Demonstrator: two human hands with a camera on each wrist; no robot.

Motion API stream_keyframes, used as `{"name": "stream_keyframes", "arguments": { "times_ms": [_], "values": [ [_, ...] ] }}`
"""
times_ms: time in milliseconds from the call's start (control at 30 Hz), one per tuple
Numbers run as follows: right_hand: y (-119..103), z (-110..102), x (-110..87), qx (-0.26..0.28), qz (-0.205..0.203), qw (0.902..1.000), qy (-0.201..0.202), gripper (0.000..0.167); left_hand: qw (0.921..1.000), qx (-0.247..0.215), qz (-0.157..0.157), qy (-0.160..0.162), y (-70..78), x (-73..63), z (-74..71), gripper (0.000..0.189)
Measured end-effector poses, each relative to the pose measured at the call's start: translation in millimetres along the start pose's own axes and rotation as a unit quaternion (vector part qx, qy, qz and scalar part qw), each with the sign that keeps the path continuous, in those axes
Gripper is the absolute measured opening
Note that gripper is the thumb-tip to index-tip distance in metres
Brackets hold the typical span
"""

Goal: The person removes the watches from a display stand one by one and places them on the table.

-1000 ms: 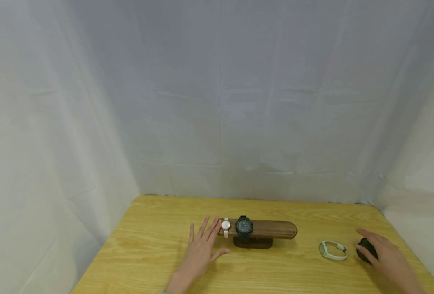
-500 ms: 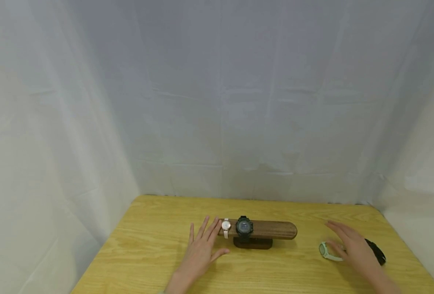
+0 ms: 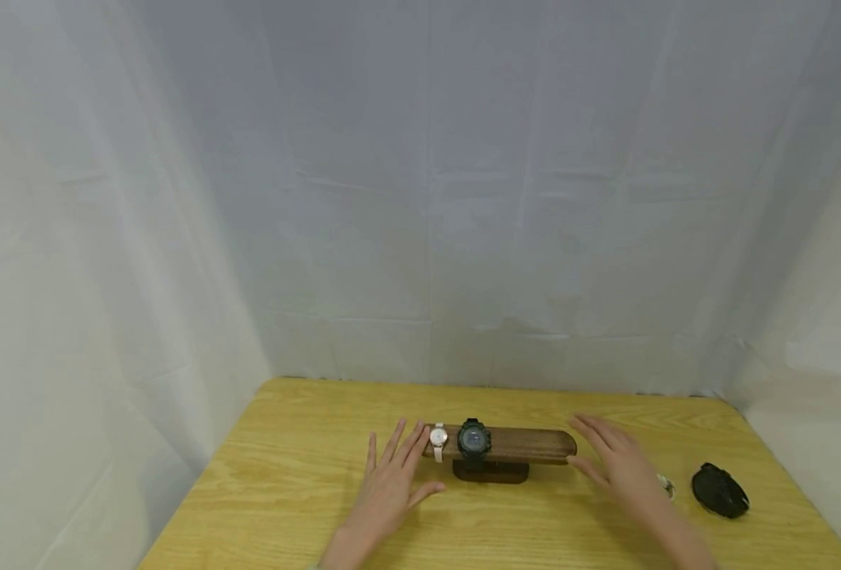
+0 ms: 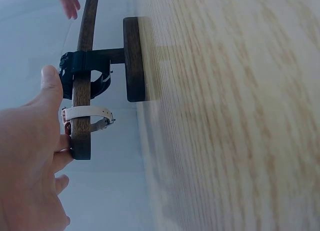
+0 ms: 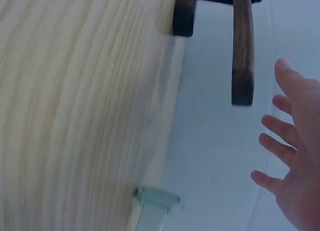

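A dark wooden watch stand (image 3: 530, 446) with a horizontal bar stands on the table. Around its left part sit a small white-strapped watch (image 3: 438, 437) and, beside it, a bulky black watch (image 3: 473, 438). My left hand (image 3: 386, 491) touches the bar's left end with its fingertips, fingers spread and straight. Just off the bar's right end is my right hand (image 3: 616, 467), fingers apart and holding nothing; the right wrist view shows a gap to the wood. Behind that hand a pale green watch (image 5: 156, 203) lies mostly hidden in the head view.
A black watch-like item (image 3: 720, 491) lies at the table's right side. The wooden table (image 3: 306, 443) is enclosed by white cloth (image 3: 420, 237) at the back and both sides.
My right hand has left the black item at the right and moved leftward, past the pale green watch, to the stand's right end. My left hand has stayed put.
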State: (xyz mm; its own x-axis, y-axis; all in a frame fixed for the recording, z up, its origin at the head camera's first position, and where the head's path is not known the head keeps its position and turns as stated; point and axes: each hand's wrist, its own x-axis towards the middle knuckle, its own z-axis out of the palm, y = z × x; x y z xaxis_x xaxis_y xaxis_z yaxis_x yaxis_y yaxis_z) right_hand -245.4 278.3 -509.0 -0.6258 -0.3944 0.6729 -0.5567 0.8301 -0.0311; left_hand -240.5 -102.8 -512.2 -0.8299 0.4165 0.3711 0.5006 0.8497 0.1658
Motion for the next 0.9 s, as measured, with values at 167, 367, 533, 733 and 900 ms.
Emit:
{"name": "stream_keyframes", "arguments": {
  "times_ms": [167, 367, 533, 733, 900],
  "values": [
    [-18.7, 11.9, 8.6, 0.002, -0.017, 0.9998, -0.003, 0.063, 1.0000, -0.001, -0.002, -0.002, 0.3, -0.7, 0.0, 0.083],
    [-43.8, 22.4, 14.3, -0.006, -0.022, 0.9989, -0.041, 0.077, 1.0000, 0.002, 0.000, 0.003, 0.0, -0.6, 1.2, 0.084],
    [-58.3, 30.0, 14.6, -0.014, -0.027, 0.9966, -0.077, 0.083, 0.9999, 0.011, -0.001, 0.001, 0.3, -0.2, 1.4, 0.083],
    [-65.0, 32.6, 13.8, -0.007, -0.019, 0.9947, -0.101, 0.084, 1.0000, 0.006, 0.002, 0.005, 0.9, 0.2, 0.5, 0.083],
    [-66.5, 33.9, 12.5, 0.001, 0.004, 0.9919, -0.127, 0.084, 0.9999, 0.004, 0.007, 0.007, -0.2, -0.5, 0.4, 0.081]
  ]
}}
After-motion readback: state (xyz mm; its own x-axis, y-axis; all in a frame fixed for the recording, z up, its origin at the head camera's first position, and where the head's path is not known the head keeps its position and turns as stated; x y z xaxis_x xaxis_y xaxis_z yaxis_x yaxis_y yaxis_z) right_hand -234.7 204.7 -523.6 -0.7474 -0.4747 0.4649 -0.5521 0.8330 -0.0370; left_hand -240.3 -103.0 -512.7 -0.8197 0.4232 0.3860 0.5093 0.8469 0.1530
